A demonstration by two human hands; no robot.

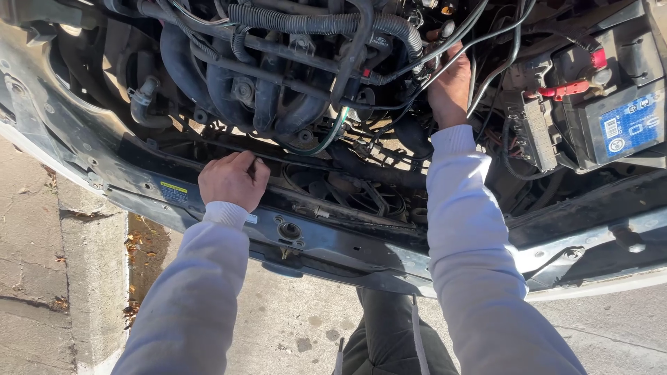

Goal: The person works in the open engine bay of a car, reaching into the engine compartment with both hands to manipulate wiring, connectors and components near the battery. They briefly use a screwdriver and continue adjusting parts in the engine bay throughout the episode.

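Observation:
I look down into an open car engine bay. My left hand (233, 179) rests on the front crossmember (333, 239), its fingers curled over the panel's inner edge. My right hand (450, 87) reaches deep into the bay among black hoses (326, 24) and thin cables (486, 66), its fingers tucked behind them and partly hidden. Whether it grips one I cannot tell. Both arms wear pale grey sleeves. A black intake manifold (271, 97) lies between the two hands.
A black car battery (615, 114) with a blue label and a red terminal clamp (566, 90) sits at the right. A radiator fan (347, 191) lies below the crossmember. Concrete pavement and a curb (76, 236) with dry leaves show below.

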